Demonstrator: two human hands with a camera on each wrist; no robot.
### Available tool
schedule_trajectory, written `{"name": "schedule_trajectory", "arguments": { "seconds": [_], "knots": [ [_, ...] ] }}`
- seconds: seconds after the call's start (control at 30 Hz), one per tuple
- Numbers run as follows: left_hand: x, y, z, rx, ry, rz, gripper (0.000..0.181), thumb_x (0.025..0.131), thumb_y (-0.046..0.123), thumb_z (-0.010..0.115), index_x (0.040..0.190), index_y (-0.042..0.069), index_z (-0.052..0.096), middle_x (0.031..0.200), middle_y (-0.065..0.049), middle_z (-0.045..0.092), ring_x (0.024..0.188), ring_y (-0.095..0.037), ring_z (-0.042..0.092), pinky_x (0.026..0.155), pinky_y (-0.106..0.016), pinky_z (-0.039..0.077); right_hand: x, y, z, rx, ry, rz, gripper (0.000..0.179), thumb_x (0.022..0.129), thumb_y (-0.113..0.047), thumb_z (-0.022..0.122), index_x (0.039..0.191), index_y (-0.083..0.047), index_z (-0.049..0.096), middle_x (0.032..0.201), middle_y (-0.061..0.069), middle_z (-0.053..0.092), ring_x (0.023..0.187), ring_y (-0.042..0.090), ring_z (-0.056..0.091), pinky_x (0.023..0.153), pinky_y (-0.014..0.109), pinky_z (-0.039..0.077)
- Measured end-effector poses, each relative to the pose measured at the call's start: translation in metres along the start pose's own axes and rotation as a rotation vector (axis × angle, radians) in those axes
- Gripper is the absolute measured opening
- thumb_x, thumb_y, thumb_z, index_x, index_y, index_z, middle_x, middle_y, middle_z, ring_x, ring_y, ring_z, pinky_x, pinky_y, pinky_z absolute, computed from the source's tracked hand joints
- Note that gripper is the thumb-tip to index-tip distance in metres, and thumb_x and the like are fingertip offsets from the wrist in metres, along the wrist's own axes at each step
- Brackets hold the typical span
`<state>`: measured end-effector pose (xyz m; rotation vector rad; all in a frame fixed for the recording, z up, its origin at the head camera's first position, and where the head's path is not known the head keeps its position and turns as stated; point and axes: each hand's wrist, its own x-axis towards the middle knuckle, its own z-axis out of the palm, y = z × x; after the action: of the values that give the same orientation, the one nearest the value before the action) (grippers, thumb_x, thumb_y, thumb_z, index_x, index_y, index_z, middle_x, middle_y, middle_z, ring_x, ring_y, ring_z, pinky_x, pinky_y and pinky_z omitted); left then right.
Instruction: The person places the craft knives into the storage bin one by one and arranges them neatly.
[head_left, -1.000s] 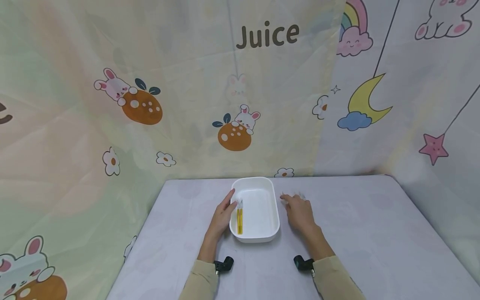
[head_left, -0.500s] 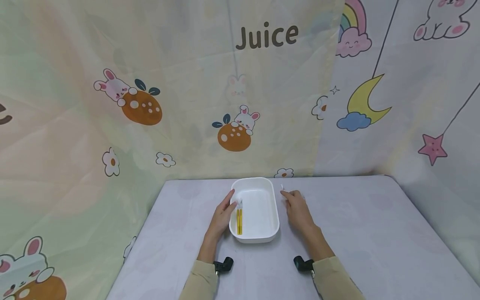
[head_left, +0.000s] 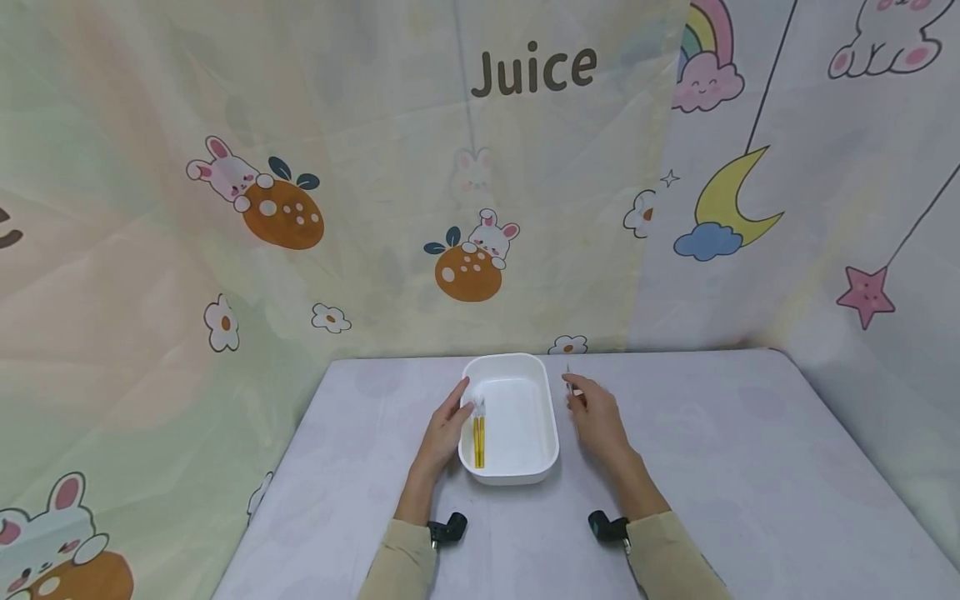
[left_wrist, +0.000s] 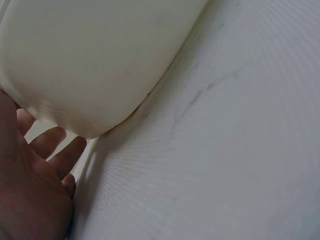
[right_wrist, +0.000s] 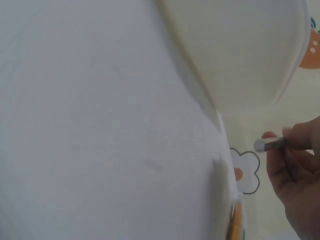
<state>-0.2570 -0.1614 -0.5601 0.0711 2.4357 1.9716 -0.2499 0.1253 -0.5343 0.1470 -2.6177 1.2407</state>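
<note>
A white rectangular tray (head_left: 517, 421) stands on the table. My left hand (head_left: 438, 437) grips its left side, thumb at the rim; in the left wrist view, fingers (left_wrist: 47, 142) lie along the outer wall. Inside, along the left, lie slim yellow-handled sticks (head_left: 479, 442) with pale tips, perhaps brushes. Right of the tray's far end, my right hand (head_left: 597, 421) pinches a slim stick (right_wrist: 270, 144) between thumb and fingers. Its grey shaft ends in a round white tip; the fingers hide the rest.
A pale cloth covers the table (head_left: 720, 467). In the right wrist view, an orange-yellow stick (right_wrist: 236, 220) shows near the table's edge, partly cut off. Behind the table hangs a printed curtain (head_left: 375, 208) with rabbits and oranges. Each wrist wears a black camera mount (head_left: 450, 529).
My right hand has lifted slightly and drawn its fingers together round the slim stick, which now points upward from them. The left hand and the tray have kept their place.
</note>
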Motion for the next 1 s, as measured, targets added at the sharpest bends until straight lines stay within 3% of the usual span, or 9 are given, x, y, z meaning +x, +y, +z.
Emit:
{"name": "schedule_trajectory", "arguments": {
  "seconds": [0.17,0.43,1.0],
  "knots": [
    [0.000,0.000,0.000,0.002,0.000,0.005,0.052,0.109,0.029,0.053,0.160,0.034,0.042,0.167,0.014,0.035,0.161,-0.016,0.023,0.131,-0.050,0.018,0.002,-0.004,-0.003,0.107,0.025,0.025,0.043,0.102,-0.006,0.064,0.145,-0.012,0.060,0.134,0.014,0.067,0.095,0.022,0.073,0.074,0.023,0.061],
    [-0.001,0.000,0.000,-0.007,-0.004,0.009,0.053,0.109,0.029,0.053,0.160,0.032,0.042,0.167,0.014,0.035,0.161,-0.017,0.023,0.131,-0.050,0.018,0.005,-0.007,-0.004,0.144,0.045,0.036,0.047,0.099,-0.004,0.068,0.145,-0.012,0.061,0.130,0.016,0.069,0.096,0.025,0.073,0.073,0.019,0.058],
    [0.001,-0.002,0.000,-0.018,-0.006,0.009,0.052,0.109,0.030,0.053,0.160,0.033,0.042,0.166,0.016,0.036,0.160,-0.014,0.023,0.132,-0.049,0.018,0.009,-0.018,-0.006,0.244,0.072,-0.068,0.048,0.094,0.002,0.072,0.140,-0.007,0.065,0.125,0.018,0.070,0.095,0.029,0.075,0.072,0.015,0.057]
  ]
}}
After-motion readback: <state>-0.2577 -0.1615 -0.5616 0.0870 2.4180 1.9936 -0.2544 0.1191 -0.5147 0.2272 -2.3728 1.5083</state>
